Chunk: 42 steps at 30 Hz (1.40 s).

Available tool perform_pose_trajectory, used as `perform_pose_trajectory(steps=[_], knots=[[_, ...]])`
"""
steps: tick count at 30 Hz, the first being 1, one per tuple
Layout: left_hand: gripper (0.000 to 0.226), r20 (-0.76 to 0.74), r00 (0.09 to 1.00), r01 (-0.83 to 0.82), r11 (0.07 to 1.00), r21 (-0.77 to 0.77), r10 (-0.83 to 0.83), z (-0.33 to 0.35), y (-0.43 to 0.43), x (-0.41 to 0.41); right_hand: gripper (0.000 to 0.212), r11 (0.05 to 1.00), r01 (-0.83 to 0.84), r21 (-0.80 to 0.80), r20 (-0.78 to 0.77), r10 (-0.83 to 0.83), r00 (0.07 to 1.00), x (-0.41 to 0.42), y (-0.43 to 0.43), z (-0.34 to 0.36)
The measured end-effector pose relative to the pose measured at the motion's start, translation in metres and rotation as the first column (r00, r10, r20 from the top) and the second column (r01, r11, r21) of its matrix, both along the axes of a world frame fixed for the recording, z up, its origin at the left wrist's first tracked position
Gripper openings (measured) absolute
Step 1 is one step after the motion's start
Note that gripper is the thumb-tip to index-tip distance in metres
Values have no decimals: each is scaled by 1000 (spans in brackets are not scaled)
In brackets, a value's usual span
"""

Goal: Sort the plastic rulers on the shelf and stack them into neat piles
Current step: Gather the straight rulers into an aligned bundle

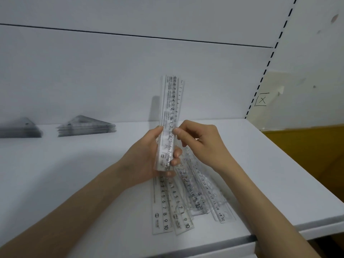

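At the far left of the shelf, by the back panel, sits a left triangle pile of clear set squares, and just right of it a second triangle pile. Both look squared up, so I judge the triangular pieces sorted. They are too blurred for any print to be read.

In the middle, the left hand wraps its fingers round the lower end of a bundle of straight rulers, held upright above the shelf. The bundle is fanned at the top, not yet flush. Its scales run to 20 at the bottom end, and a small round logo there is too small to read. The right hand pinches the bundle's right edge between thumb and forefinger, seemingly to align or add a ruler.

Beneath both hands, loose rulers lie splayed and overlapping on the shelf near its front edge. Two of them show 1 to 10 with a logo I cannot make out, others show 10 to 20. These remain to be gathered, so the straight rulers seem roughly half done.

Further right, a hand-drawn boxed X marks the wall, above a yellow cardboard box
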<state>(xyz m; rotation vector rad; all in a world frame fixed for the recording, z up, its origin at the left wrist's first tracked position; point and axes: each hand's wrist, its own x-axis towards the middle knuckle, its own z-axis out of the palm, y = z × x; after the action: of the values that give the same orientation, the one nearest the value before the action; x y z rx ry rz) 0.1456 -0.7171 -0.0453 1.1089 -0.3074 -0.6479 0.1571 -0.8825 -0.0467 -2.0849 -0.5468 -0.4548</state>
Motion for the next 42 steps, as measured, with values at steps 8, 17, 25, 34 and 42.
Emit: perform_pose_trajectory(steps=[8, 17, 25, 34, 42], knots=[[24, 81, 991, -90, 984, -153, 103, 0, 14, 9, 59, 937, 123, -326, -251, -212, 945, -2, -16, 7], [28, 135, 977, -143, 980, -141, 162, 3, 16, 9, 44, 860, -119, -497, -499, -171, 850, -6, -20, 12], [31, 214, 959, -183, 983, -31, 186, -1, 16, 10, 34, 998, 44, 47, -643, -4, 766, -4, -34, 15], [33, 174, 965, -190, 981, -40, 195, -3, 16, 11, 27, 752, -34, 658, -327, 326, 887, -15, -27, 29], [25, 162, 978, -136, 991, 5, 133, -2, 8, 4, 14, 671, -160, 724, -207, 433, 877, -13, -18, 22]])
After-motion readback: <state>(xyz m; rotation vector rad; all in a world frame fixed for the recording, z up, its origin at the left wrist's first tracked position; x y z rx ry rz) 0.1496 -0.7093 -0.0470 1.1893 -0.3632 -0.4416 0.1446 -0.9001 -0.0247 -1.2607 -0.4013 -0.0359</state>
